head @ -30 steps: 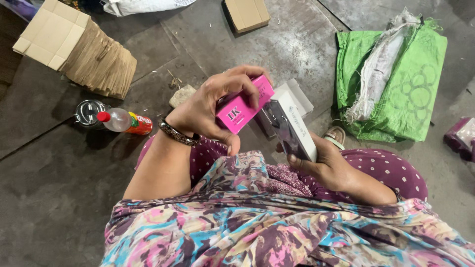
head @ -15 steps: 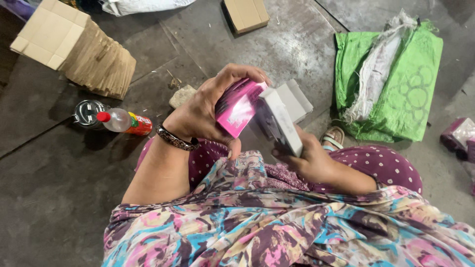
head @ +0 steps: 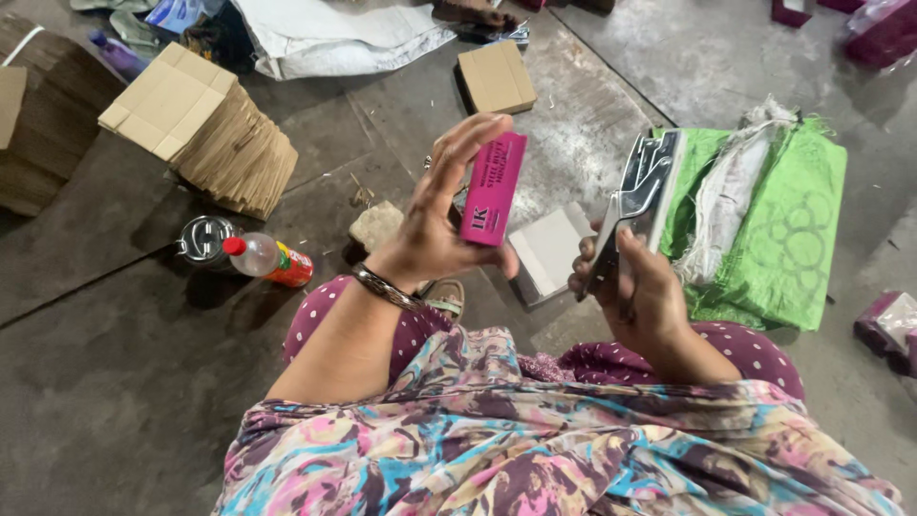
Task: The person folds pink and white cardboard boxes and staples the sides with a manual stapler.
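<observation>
The concrete floor [head: 115, 382] was spread with packing goods. At the right a green woven sack [head: 793, 220] was laid open, with white sacking [head: 731, 205] bundled inside it. At the upper left a stack of flattened cardboard cartons [head: 215, 134] was seen, and beside it a plastic bottle [head: 267, 260] with a red cap was lying on its side. A single folded brown carton [head: 497, 76] was set farther off, near a white bag [head: 334, 33].

The hands were held apart above the lap. The left hand [head: 430, 225] was closed on a slim pink box [head: 493, 188] — pinched between thumb and fingers, held upright, its flaps shut so that its contents could not be told. The right hand [head: 640, 291] was clamped around a metal stapler [head: 642, 191], raised upright just beside the sack. Between the two hands, on the floor, a small white box [head: 552, 250] was lying with a flap open; whether anything was in it could not be told.
</observation>
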